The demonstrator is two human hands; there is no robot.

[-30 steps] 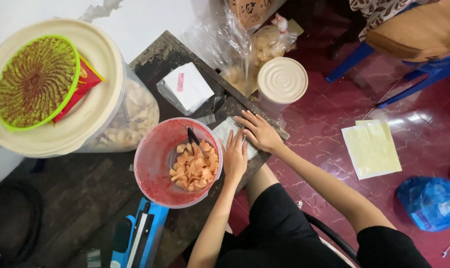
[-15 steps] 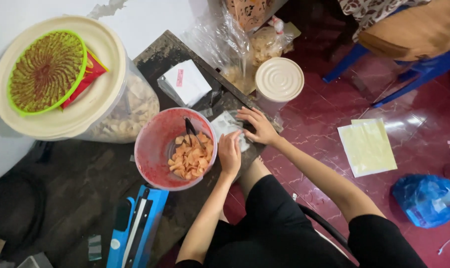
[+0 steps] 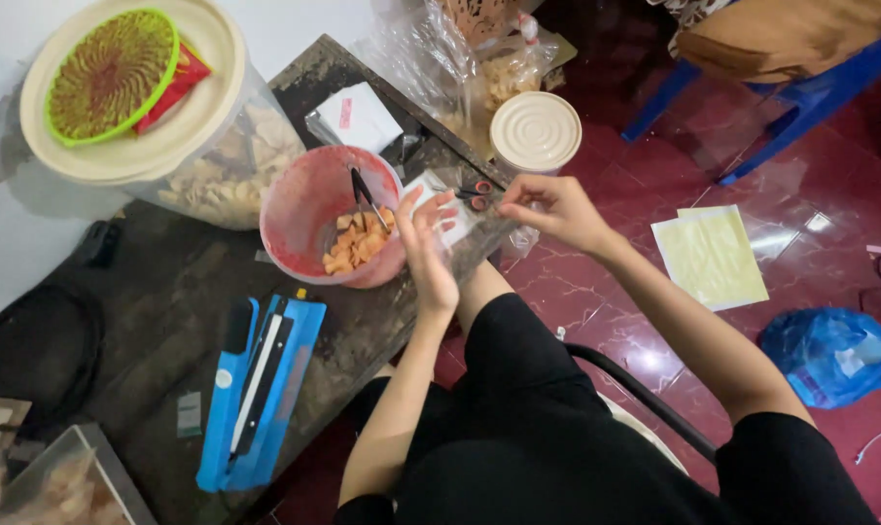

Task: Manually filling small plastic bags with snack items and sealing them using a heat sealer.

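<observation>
My left hand (image 3: 426, 248) is raised beside the red bowl (image 3: 295, 209), fingers spread and flat against a thin clear plastic bag (image 3: 465, 228). My right hand (image 3: 549, 209) pinches the bag's other edge between thumb and fingers, just in front of a round container with a white lid (image 3: 536, 129). The bowl holds orange chips (image 3: 355, 248) and black tongs (image 3: 366, 192). Red-handled scissors (image 3: 475, 192) lie on the dark table (image 3: 178, 292) under my hands.
A blue heat sealer (image 3: 261, 384) lies at the table's near edge. A big clear tub with a cream lid (image 3: 202, 58) carries a green sieve (image 3: 110, 73). White packets (image 3: 358, 117) sit behind the bowl. Yellow sheets (image 3: 710, 255), a blue bag (image 3: 829, 355) and a blue chair (image 3: 781, 92) are on the red floor.
Both hands have lifted off the table top. The right hand has moved right and now pinches the clear bag; the left hand has risen with fingers spread.
</observation>
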